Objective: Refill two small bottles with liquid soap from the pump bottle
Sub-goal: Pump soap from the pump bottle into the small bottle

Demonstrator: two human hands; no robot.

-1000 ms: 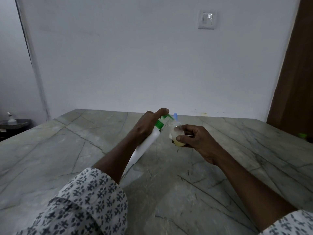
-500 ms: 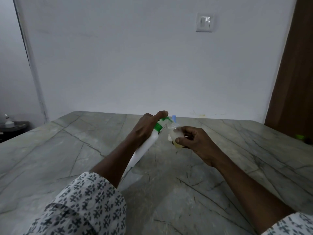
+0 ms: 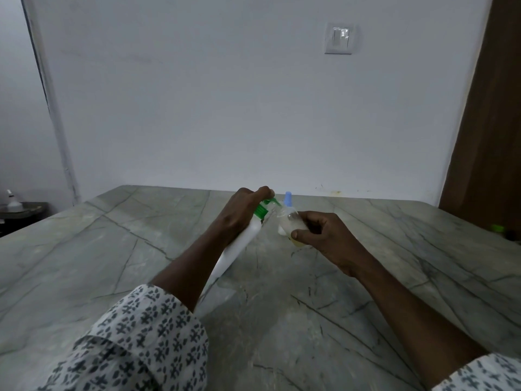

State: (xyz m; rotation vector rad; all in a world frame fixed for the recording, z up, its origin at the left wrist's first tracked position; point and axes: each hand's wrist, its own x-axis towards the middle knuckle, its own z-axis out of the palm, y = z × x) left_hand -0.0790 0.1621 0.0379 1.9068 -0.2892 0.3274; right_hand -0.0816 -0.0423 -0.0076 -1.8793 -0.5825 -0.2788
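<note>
My left hand [image 3: 239, 214] grips the white pump bottle [image 3: 239, 249] near its green pump head [image 3: 263, 208], with a finger on top of the pump. The bottle leans to the right, its base on the table. My right hand [image 3: 324, 235] holds a small clear bottle [image 3: 289, 222] tilted toward the pump's spout; pale yellowish liquid sits in its lower part. Behind that small bottle stands a second bottle with a blue cap [image 3: 288, 198], mostly hidden.
The grey-green marble table [image 3: 112, 263] runs back to a white wall. A small green object [image 3: 497, 228] lies at the table's far right edge, by a brown door. To the far left a low dark stand holds a small white item [image 3: 12, 203].
Both hands and the two bottles stay together. The pump bottle and small bottle keep nearly the same pose; only the camera view shifts slightly.
</note>
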